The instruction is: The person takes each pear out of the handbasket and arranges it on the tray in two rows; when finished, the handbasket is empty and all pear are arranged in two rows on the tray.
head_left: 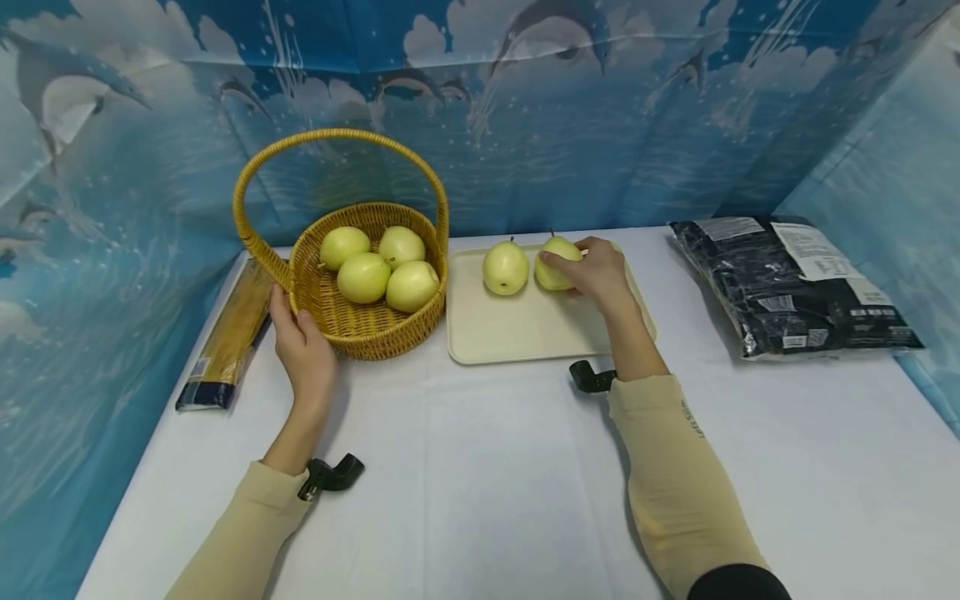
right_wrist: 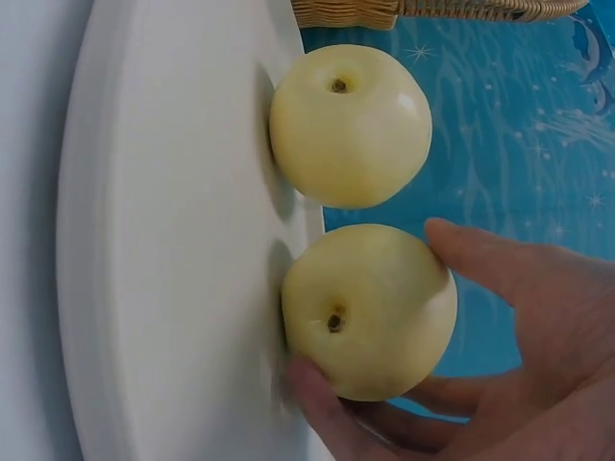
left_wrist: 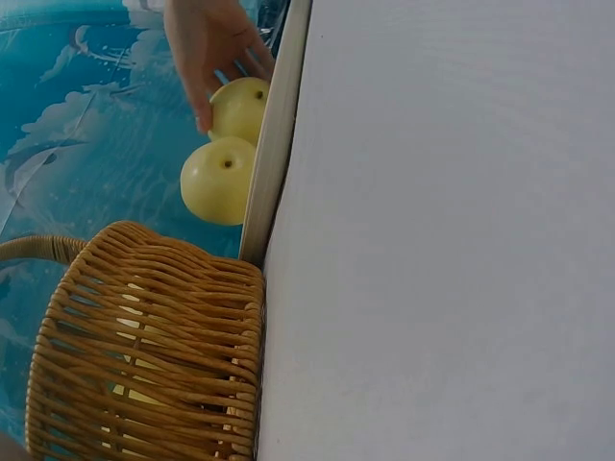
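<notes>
Cream tray (head_left: 517, 333): room between front edge and pear (right_wrist: 384, 279), which right fingers (right_wrist: 480, 254) grip; left fingers (head_left: 280, 308), extended, touch the basket (head_left: 382, 340).

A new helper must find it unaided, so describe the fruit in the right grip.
On the white-covered table, find the wicker basket, then the cream tray just right of it in the head view. On the tray, take the pale yellow-green fruit farther from the basket. Its lookalike neighbour is untouched, while this one has the right grip around it.
</notes>
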### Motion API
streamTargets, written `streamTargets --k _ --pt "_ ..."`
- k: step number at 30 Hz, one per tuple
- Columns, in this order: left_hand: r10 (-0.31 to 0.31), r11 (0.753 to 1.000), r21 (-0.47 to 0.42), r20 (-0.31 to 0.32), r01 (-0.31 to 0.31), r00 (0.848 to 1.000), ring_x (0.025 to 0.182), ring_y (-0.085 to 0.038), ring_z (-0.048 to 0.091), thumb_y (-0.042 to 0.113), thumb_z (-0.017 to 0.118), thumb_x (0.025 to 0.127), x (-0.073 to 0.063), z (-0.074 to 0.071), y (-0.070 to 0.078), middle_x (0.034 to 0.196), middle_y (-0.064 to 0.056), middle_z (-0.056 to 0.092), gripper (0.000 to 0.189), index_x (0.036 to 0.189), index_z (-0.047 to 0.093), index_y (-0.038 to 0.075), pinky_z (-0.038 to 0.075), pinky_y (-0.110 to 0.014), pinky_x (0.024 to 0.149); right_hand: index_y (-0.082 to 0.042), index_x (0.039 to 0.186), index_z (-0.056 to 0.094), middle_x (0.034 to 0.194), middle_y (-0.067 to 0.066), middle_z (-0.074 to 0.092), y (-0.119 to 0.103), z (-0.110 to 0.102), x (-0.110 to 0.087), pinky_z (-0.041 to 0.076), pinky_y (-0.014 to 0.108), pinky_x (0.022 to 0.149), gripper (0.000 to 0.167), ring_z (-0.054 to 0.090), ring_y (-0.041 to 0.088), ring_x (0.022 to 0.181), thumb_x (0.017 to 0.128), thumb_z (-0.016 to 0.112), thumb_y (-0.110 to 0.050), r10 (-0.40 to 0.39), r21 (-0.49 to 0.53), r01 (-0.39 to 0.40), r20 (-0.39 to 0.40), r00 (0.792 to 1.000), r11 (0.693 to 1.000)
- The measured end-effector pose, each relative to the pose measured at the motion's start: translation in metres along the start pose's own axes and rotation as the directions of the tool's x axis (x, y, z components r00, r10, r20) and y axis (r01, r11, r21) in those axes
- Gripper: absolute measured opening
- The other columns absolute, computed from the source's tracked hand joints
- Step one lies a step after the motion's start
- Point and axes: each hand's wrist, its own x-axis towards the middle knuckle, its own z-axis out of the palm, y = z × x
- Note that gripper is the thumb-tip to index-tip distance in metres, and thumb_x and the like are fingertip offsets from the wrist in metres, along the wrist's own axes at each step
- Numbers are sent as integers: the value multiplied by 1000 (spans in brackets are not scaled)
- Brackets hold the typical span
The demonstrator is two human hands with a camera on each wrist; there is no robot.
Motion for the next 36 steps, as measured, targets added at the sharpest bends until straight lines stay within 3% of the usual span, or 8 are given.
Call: streamTargets --k 5,8,12,17,25,36 --pt "-3 1000 4 0 3 1000 158 -10 28 14 31 115 0 -3 1 174 2 25 56 169 18 20 27 -26 128 1 160 38 162 27 40 -4 -4 -2 52 52 108 95 48 41 139 95 67 -62 -16 -71 18 37 999 997" --pt "-7 1000 -4 -7 7 1000 158 -11 27 13 31 115 1 -4 4 175 2 24 56 169 17 19 26 -25 128 1 159 40 162 26 40 -9 -7 -3 41 58 118 94 37 43 148 97 62 -65 -39 -87 41 26 999 995" --pt "-19 1000 -13 -8 19 1000 160 -14 26 8 30 114 2 -4 12 175 -2 23 56 169 17 14 25 -27 129 1 158 42 161 25 43 -15 -9 -6 39 59 119 90 30 44 152 98 61 -63 -69 -59 68 -7 998 996" --pt "-31 999 -33 -10 31 999 161 -21 24 3 29 113 0 -2 18 175 -10 23 56 168 18 7 23 -31 131 -1 161 38 165 22 40 -22 -13 -16 42 59 118 89 39 42 151 99 62 -61 -147 -39 145 -56 988 989" --pt "-7 1000 -9 -7 7 1000 158 -10 27 11 31 115 1 0 1 174 2 26 56 169 19 17 26 -25 128 -3 158 44 162 17 46 -41 -16 -37 45 56 115 79 49 36 144 100 68 -51 -294 -18 294 -108 950 956" --pt "8 1000 -25 3 -8 1000 157 -10 29 12 31 115 4 -1 -4 174 2 26 56 169 19 18 28 -25 128 -10 157 47 160 14 49 -65 9 -54 48 53 113 73 53 30 143 99 72 -46 -373 33 372 43 927 928"
